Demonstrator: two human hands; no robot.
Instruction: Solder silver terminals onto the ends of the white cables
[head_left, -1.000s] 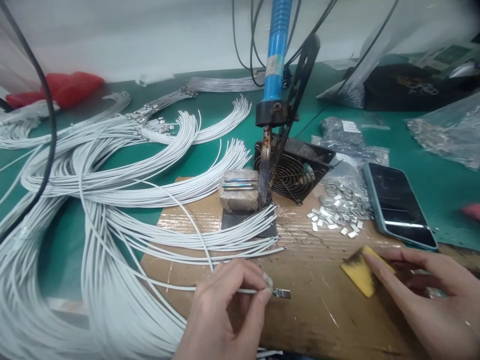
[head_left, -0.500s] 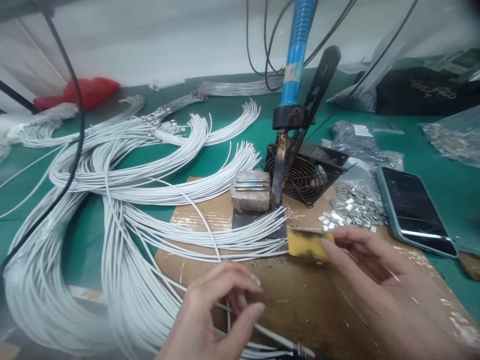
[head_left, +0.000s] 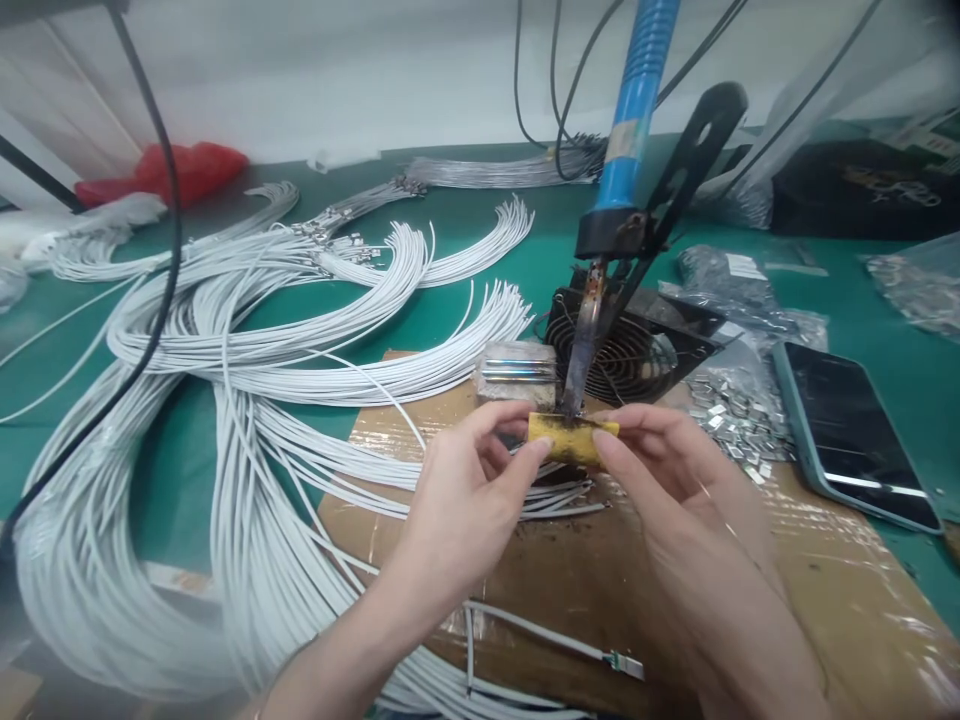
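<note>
A yellow sponge (head_left: 568, 444) with black scorch marks is pinched at its left end by my left hand (head_left: 474, 490) and at its right end by my right hand (head_left: 679, 505). Its upper edge meets the tip of a blue-handled soldering iron (head_left: 586, 345), which points down from a black bracket. Behind the sponge, white cables (head_left: 337, 470) lie with their cut ends under my hands. Nearer to me, one white cable ends in a small metal connector (head_left: 626, 664) on the cardboard (head_left: 570, 570).
Solder wire lies across a small block (head_left: 517, 370) beside the iron. A black fan (head_left: 626, 345) stands behind it. Loose metal connector shells (head_left: 739, 425) and a phone (head_left: 855, 430) are on the right. A black cord (head_left: 169, 250) hangs at the left.
My left hand has risen from near the cable to grip the sponge's left end. My right hand has brought the sponge leftward and up to the iron's tip. The view has shifted slightly.
</note>
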